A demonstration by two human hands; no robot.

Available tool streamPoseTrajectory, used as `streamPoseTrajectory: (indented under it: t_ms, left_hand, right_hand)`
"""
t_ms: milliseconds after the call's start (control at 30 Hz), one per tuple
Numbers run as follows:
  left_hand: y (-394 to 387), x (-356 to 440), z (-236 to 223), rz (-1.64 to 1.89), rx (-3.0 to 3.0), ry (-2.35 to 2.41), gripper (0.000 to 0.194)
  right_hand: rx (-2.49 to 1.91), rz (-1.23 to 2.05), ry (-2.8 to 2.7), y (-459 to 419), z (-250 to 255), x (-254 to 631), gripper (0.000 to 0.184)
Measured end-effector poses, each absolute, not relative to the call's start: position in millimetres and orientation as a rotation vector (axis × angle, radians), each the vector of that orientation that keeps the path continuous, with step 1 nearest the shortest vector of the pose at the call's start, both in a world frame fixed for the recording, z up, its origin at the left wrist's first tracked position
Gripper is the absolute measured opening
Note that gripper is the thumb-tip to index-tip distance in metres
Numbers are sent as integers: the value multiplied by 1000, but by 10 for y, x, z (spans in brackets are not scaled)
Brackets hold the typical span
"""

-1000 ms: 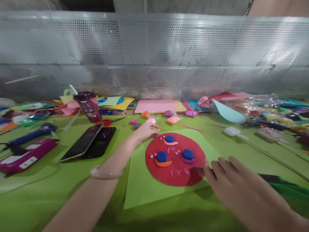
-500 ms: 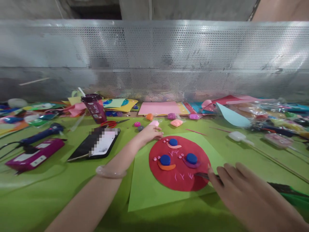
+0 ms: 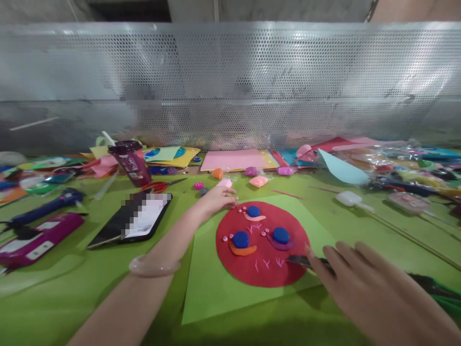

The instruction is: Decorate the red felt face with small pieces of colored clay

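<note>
A red paper disc (image 3: 230,262) lies on a light green sheet (image 3: 201,298). It carries blue round clay caps (image 3: 281,235) above curved clay strips, one of them orange (image 3: 243,250), plus small pink balls and thin pink branched marks (image 3: 266,264). My left hand (image 3: 218,198), with a pale bangle on its wrist, rests fingers apart at the disc's upper left edge and holds nothing. My right hand (image 3: 355,269) grips a dark, narrow-tipped tool (image 3: 300,260), whose tip is beside the rightmost pink mark. My hand hides most of the tool, so its kind is unclear.
Left of my arm are a phone (image 3: 117,218), a purple power strip (image 3: 43,239), a blue glue gun (image 3: 46,209), a maroon cup (image 3: 130,163) and red-handled scissors (image 3: 158,185). Bagged clay (image 3: 258,181) and coloured papers (image 3: 232,159) lie before a perforated metal panel (image 3: 230,72).
The view swung slightly and back. The screen near the phone, dark at first, is now lit. My left hand keeps its place; the tool tip stays close to the rightmost pink mark.
</note>
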State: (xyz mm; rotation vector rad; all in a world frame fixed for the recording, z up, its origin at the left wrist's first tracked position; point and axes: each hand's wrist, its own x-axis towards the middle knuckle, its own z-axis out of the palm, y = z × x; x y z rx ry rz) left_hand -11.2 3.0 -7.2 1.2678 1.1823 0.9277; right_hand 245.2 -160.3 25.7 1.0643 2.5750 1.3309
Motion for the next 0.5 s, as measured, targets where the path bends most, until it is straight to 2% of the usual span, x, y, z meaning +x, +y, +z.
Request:
streamPoseTrajectory:
  t_ms: [100, 333, 500]
  left_hand:
    - [10, -109, -50, 921, 1283, 1177, 13]
    - [-19, -103, -5, 903, 1286, 1217, 14]
    - [-71, -91, 51, 895, 1281, 1226, 16]
  right_hand:
    - [1117, 1351, 2577, -1572, 287, 2524, 28]
    - [1171, 1166, 2657, -1425, 333, 2662, 26]
    - [1129, 1168, 2742, -1385, 229, 2634, 37]
